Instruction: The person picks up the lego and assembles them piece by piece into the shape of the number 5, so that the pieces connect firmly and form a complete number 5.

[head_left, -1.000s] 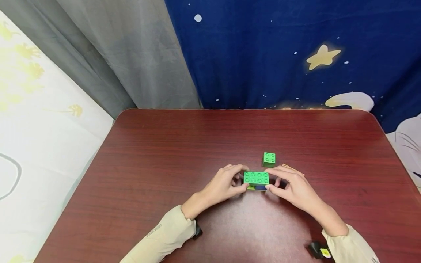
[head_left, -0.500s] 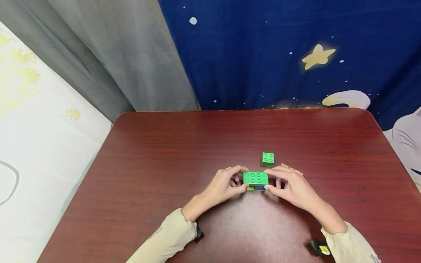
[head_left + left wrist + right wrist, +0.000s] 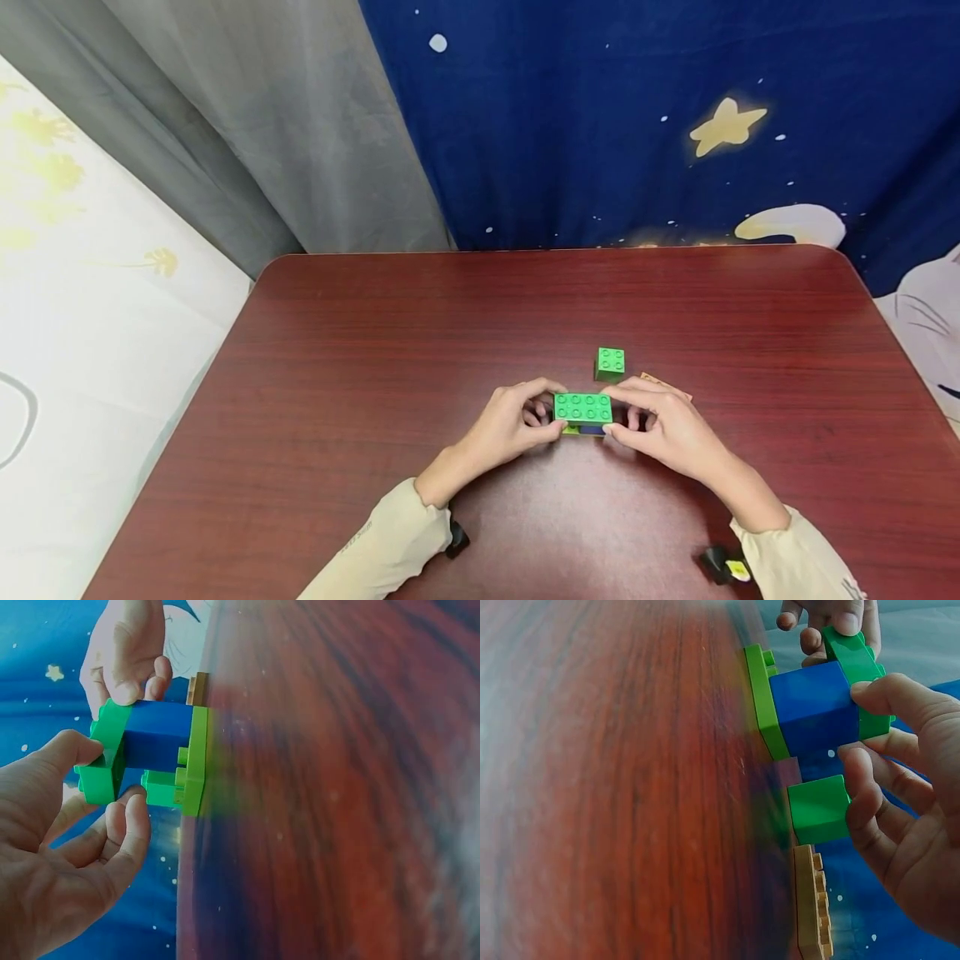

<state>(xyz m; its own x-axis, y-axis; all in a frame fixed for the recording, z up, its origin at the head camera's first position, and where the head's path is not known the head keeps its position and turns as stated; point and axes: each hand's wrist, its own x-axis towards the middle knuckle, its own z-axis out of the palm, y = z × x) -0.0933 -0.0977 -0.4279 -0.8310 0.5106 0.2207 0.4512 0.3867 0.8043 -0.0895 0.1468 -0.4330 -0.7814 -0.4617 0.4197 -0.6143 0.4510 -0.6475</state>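
Observation:
A long green toy brick [image 3: 582, 407] with two rows of studs lies across the top of a blue brick [image 3: 814, 705]. The blue brick stands on one end of a thin lime plate [image 3: 197, 761], whose bare studs show under the overhanging left part of the green brick. My left hand [image 3: 508, 423] pinches the green brick's left end between thumb and fingers. At its right end, my right hand [image 3: 671, 425] pinches the same brick, thumb on the near side. In the head view the green brick hides most of the blue one.
Behind the stack sits a small square green brick [image 3: 611, 364]. A flat tan studded plate [image 3: 810, 900] lies to its right, partly covered by my right hand in the head view. The brown table [image 3: 420, 333] ends at a far edge before grey and blue curtains.

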